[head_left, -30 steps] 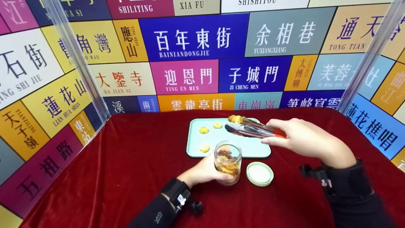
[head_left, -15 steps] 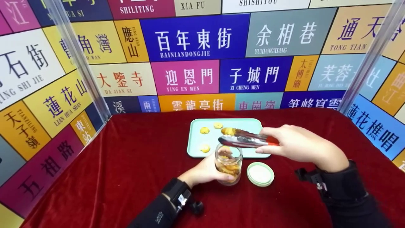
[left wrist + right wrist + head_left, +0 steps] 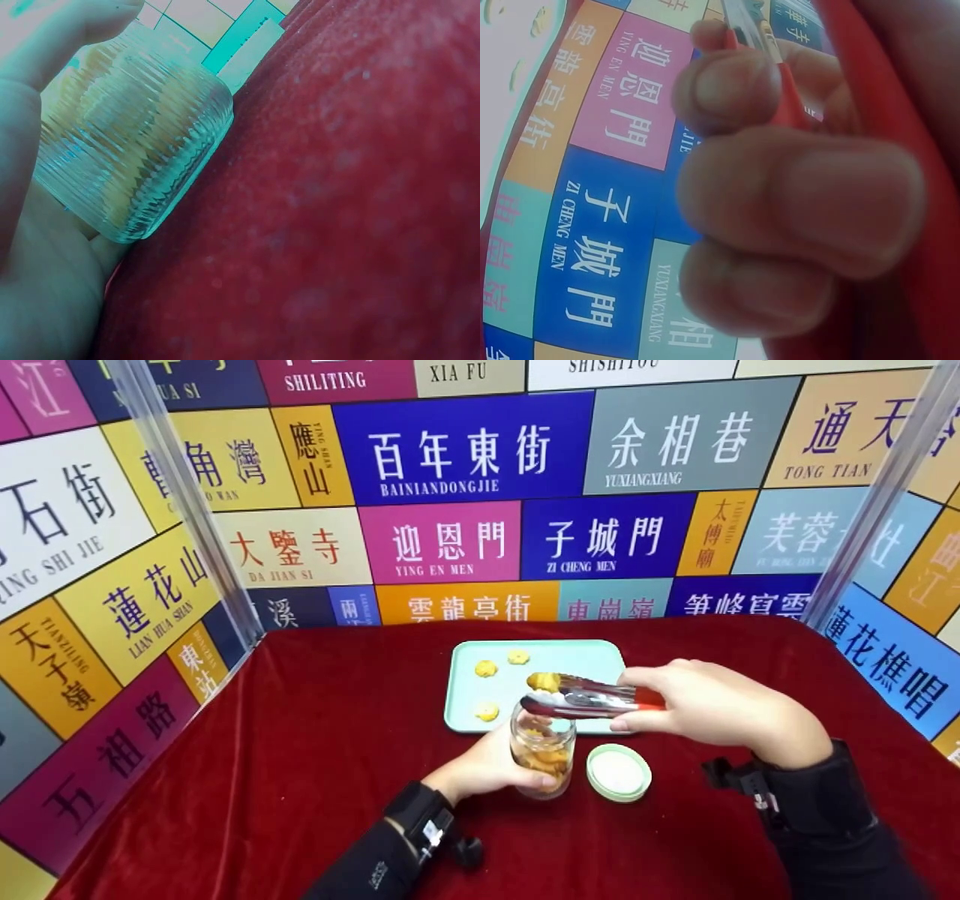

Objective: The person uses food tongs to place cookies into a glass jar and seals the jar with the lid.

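Note:
A ribbed clear glass jar (image 3: 541, 761) with several yellow cookies inside stands uncapped on the red cloth. My left hand (image 3: 487, 765) grips its side, thumb across the front; the left wrist view shows the jar's ribbed base (image 3: 172, 157) close to the cloth. In my right hand (image 3: 705, 701) is a pair of metal tongs (image 3: 592, 701) with red handles (image 3: 892, 150), fingers curled round them. Between the tong tips a yellow cookie (image 3: 544, 682) is pinched, just over the jar's mouth. The tongs hide part of the jar's rim.
A mint-green tray (image 3: 461, 690) with three flower-shaped cookies (image 3: 486, 668) lies behind the jar. To the jar's right a green-rimmed lid (image 3: 619, 772) rests on the red cloth (image 3: 315, 780). A wall of colourful name panels (image 3: 457, 450) rises behind the table.
My right hand has brought the tongs and cookie left and down from over the tray to the jar's mouth, slowing in the last half second. The left hand and jar stay put.

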Available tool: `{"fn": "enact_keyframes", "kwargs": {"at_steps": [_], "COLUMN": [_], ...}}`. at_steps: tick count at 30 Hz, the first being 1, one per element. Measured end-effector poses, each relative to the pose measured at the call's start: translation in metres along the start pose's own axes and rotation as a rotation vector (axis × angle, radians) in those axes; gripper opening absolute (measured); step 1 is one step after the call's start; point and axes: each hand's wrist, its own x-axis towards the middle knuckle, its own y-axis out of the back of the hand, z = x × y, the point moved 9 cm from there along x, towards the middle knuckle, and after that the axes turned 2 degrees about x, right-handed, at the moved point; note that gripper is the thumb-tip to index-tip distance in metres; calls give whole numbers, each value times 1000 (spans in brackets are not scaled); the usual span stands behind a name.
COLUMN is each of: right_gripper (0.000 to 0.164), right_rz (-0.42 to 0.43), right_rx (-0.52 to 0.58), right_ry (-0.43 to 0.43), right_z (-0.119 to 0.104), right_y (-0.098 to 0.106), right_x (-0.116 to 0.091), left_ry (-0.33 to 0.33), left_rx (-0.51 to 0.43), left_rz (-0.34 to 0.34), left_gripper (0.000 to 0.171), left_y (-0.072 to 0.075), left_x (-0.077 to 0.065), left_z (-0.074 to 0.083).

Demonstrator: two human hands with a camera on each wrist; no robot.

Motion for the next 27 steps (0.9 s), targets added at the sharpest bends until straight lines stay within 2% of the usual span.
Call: {"fn": "enact_keyframes", "kwargs": {"at_steps": [5, 20, 27], "right_gripper": [49, 49, 63], "right_rz": [-5, 1, 10], "right_rx": [17, -1, 1], "right_ry": [1, -13, -42], "right_z": [1, 4, 5], "right_y": [-1, 0, 2], "right_x": [0, 0, -1], "left_ry": [17, -2, -14], "left_rx": [3, -7, 4], "left_rz": [21, 10, 6], "left_gripper": [77, 76, 75], "left_y": [2, 1, 1], "left_x": [-1, 1, 1], "left_z": [-2, -2, -3]}}
